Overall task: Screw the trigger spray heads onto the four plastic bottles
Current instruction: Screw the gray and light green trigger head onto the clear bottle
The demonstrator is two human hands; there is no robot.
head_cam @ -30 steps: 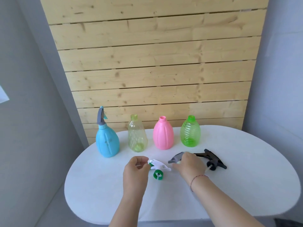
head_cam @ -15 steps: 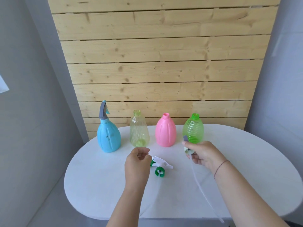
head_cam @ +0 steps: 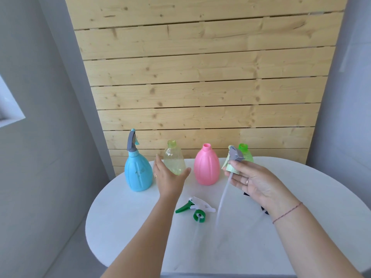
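Observation:
Four bottles stand in a row at the back of the white table (head_cam: 301, 247). The blue bottle (head_cam: 138, 173) carries a grey spray head. The clear yellow-green bottle (head_cam: 174, 159), the pink bottle (head_cam: 206, 167) and the green bottle (head_cam: 246, 153) have bare necks. My left hand (head_cam: 169, 177) is open, just in front of the clear bottle, holding nothing. My right hand (head_cam: 255, 183) holds up a grey and pale-green spray head (head_cam: 233, 159) whose clear tube hangs down. A white and green spray head (head_cam: 195, 208) lies on the table. A black spray head (head_cam: 263, 209) is mostly hidden behind my right wrist.
A wooden plank wall (head_cam: 200, 77) rises directly behind the bottles. Grey walls close in on both sides. The table's rounded front edge is near my forearms.
My left hand let go near the white and green head and reached, open, toward the clear bottle. My right hand lifted the grey head higher, in front of the green bottle.

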